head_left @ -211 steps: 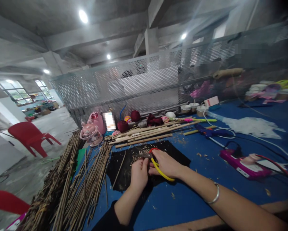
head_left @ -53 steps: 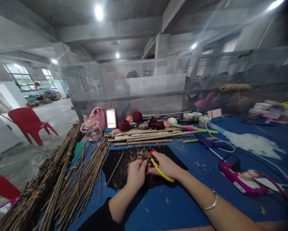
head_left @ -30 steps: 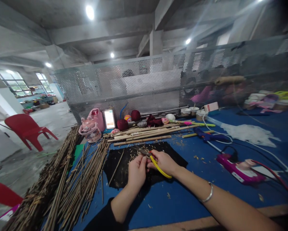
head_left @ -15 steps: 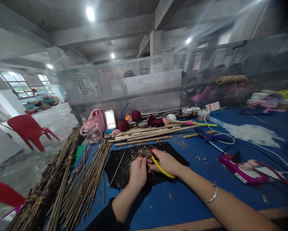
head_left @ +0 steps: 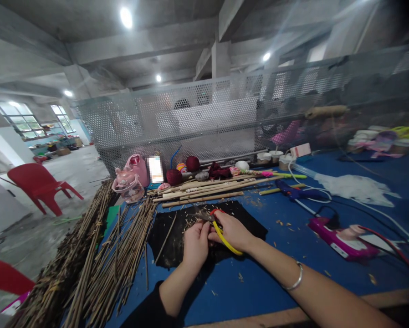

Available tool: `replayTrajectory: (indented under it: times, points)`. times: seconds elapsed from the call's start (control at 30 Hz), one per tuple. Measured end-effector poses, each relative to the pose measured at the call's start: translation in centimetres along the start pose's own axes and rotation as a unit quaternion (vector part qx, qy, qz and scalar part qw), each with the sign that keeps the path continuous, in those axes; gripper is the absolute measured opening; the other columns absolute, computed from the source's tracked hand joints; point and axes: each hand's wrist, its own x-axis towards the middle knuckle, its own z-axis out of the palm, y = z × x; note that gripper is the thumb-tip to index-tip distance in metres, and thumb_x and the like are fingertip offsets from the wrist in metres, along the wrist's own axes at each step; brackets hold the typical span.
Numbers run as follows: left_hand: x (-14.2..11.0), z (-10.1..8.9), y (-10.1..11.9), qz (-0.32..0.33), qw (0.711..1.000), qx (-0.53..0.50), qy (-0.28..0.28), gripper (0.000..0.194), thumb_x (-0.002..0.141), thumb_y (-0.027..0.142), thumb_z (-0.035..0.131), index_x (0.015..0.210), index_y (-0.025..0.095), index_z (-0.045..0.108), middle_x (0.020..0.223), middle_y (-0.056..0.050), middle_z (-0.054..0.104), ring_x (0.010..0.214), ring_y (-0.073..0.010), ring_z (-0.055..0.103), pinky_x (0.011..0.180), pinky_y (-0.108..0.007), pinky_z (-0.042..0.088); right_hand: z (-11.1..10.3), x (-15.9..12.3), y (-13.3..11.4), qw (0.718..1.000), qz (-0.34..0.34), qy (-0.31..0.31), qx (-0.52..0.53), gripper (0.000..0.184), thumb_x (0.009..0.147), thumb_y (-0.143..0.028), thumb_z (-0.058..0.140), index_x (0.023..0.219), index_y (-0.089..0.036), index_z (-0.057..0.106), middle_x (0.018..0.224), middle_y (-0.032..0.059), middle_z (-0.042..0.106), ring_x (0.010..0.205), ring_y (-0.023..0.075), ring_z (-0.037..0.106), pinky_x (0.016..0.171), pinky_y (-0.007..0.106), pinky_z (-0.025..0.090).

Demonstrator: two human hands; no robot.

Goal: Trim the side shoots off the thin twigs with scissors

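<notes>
Head view: loose sticks (head_left: 122, 250) lie on the counter (head_left: 225, 296), left of the black cloth (head_left: 174, 246). Over the cloth, the left hand (head_left: 195, 241) curls its grip together, contents indistinct; the right hand (head_left: 233, 232) clamps its grip around yellow-and-red-handled shears (head_left: 221, 235).

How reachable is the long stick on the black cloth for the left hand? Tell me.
Probably yes: the left hand is near the stick, with nothing bulky between, though it seems occupied at the scissors.

Twigs (head_left: 124, 255), black cloth (head_left: 175, 250) on blue table (head_left: 225, 296)
</notes>
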Motion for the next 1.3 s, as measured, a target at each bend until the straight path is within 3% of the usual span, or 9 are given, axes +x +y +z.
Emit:
replayTrajectory:
  times: [0.33,0.7,0.83,1.0,1.17,1.3]
  points:
    - [-0.2,-0.2,-0.2,0.041,0.998,0.046,0.015,0.035,0.081,0.043,0.041,0.071,0.014,0.058,0.056,-0.001,0.058,0.047,-0.0102,0.051,0.044,-0.019,0.041,0.5,0.0,0.1,1.000,0.015,-0.017,0.019,0.032,0.068,-0.048,0.058,0.077,-0.022,0.042,0.063,-0.0023,0.055,0.052,0.0111,0.047,0.049,0.020,0.027]
    - [-0.2,-0.3,0.2,0.021,0.999,0.028,0.008,0.035,0.080,0.042,0.041,0.091,0.015,0.061,0.064,-0.002,0.061,0.050,-0.0102,0.051,0.044,-0.018,0.045,0.4,0.3,0.9,0.999,0.034,-0.018,-0.012,0.037,0.074,-0.057,0.047,0.068,-0.021,0.046,0.060,0.0002,0.057,0.050,0.0118,0.049,0.047,0.020,0.026]
    - [-0.2,-0.3,0.5,-0.009,1.000,-0.013,0.011,0.036,0.080,0.043,0.042,0.099,0.017,0.057,0.069,-0.003,0.061,0.053,-0.0110,0.053,0.041,-0.018,0.044,-0.3,0.3,0.8,0.999,0.034,-0.020,-0.032,0.035,0.073,-0.057,0.048,0.074,-0.021,0.050,0.063,0.0014,0.059,0.055,0.0138,0.053,0.049,0.021,0.028]
    - [0.1,-0.2,0.4,-0.041,0.998,-0.044,0.016,0.032,0.080,0.043,0.041,0.090,0.015,0.055,0.067,-0.002,0.060,0.053,-0.0107,0.055,0.041,-0.017,0.044,-1.0,0.2,0.7,0.999,0.010,-0.036,-0.009,0.041,0.070,-0.054,0.054,0.094,-0.021,0.049,0.082,0.0038,0.061,0.070,0.0167,0.057,0.058,0.022,0.034]
    - [0.2,-0.1,-0.2,-0.052,0.998,-0.031,-0.006,0.033,0.079,0.043,0.041,0.075,0.013,0.054,0.059,-0.002,0.058,0.046,-0.0097,0.052,0.040,-0.019,0.044,-1.2,0.1,0.5,0.999,-0.015,-0.040,-0.011,0.044,0.067,-0.053,0.058,0.092,-0.019,0.048,0.090,0.0064,0.058,0.079,0.0192,0.054,0.066,0.026,0.037]
    - [0.0,-0.1,0.0,-0.036,0.999,-0.016,0.008,0.033,0.078,0.044,0.043,0.081,0.014,0.056,0.067,-0.003,0.061,0.052,-0.0118,0.055,0.040,-0.020,0.046,-1.1,0.0,0.1,0.999,0.002,-0.033,0.007,0.035,0.071,-0.048,0.056,0.090,-0.020,0.048,0.083,0.0036,0.059,0.072,0.0165,0.055,0.062,0.024,0.036]
